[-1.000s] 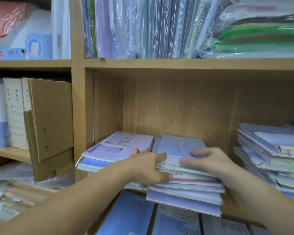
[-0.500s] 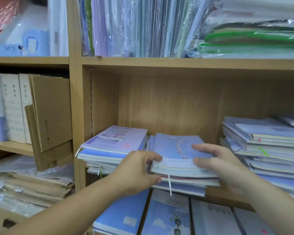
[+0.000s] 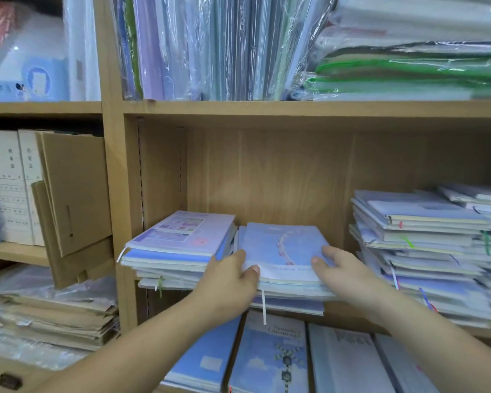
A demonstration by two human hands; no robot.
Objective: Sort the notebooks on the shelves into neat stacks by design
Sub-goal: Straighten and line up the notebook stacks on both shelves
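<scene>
A middle stack of blue notebooks (image 3: 281, 251) lies on the wooden shelf (image 3: 349, 310), its top cover showing a curved pink pattern. My left hand (image 3: 233, 282) grips the stack's front left corner, thumb on top. My right hand (image 3: 340, 273) holds the front right side, thumb and fingers over the top cover. To the left sits a stack topped by a lilac notebook (image 3: 182, 234). At the right stands a taller, uneven stack of notebooks (image 3: 420, 251) with coloured ribbons.
Plastic-wrapped folders (image 3: 216, 46) fill the shelf above. More blue notebooks (image 3: 272, 361) stand on the shelf below. Left of the wooden upright (image 3: 111, 165) are cardboard pieces (image 3: 74, 194), white boxes (image 3: 9, 185) and flat paper bags (image 3: 48, 316).
The middle stack has been pushed back and squared up; its lower notebooks no longer fan out toward me. Both hands have shifted to the front corners of the stack.
</scene>
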